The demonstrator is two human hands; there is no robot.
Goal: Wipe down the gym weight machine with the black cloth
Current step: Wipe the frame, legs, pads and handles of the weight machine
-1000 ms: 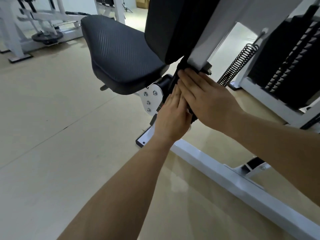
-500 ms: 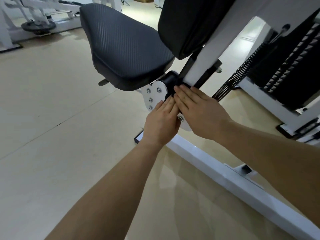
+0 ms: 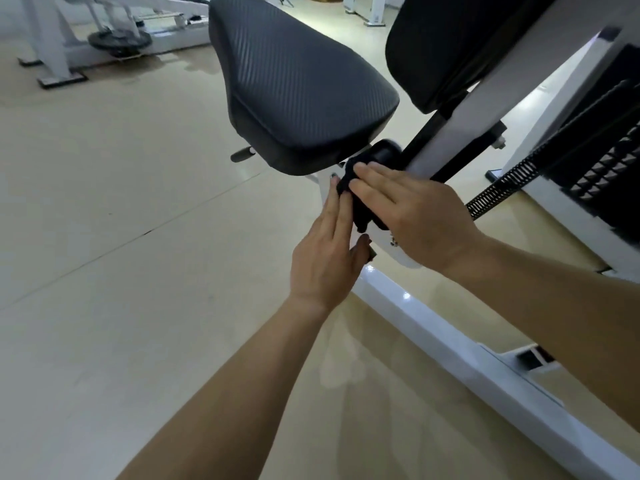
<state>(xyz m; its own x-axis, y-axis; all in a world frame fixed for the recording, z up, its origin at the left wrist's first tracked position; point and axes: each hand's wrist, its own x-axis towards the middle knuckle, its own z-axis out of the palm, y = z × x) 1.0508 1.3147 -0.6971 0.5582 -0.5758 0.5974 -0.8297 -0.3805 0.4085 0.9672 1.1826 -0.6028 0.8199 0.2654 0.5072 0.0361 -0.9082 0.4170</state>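
The weight machine has a black textured seat (image 3: 298, 88), a black back pad (image 3: 450, 46) and a white frame bar (image 3: 450, 351) along the floor. The black cloth (image 3: 356, 199) lies bunched against the white bracket under the seat. My right hand (image 3: 412, 213) lies flat on top of the cloth with straight fingers, pressing it onto the bracket. My left hand (image 3: 329, 247) stands edge-on against the cloth's left side, fingers straight, thumb low. Most of the cloth is hidden under my right hand.
A black coil spring (image 3: 502, 188) runs up to the right beside the black weight stack (image 3: 606, 161). Another white machine with a black weight plate (image 3: 117, 39) stands far left. A small black lever (image 3: 242, 154) sticks out under the seat. Beige floor spreads to the left.
Both hands slid with the cloth down from the upright post onto the bracket below the seat. More of the cloth now shows between my hands.
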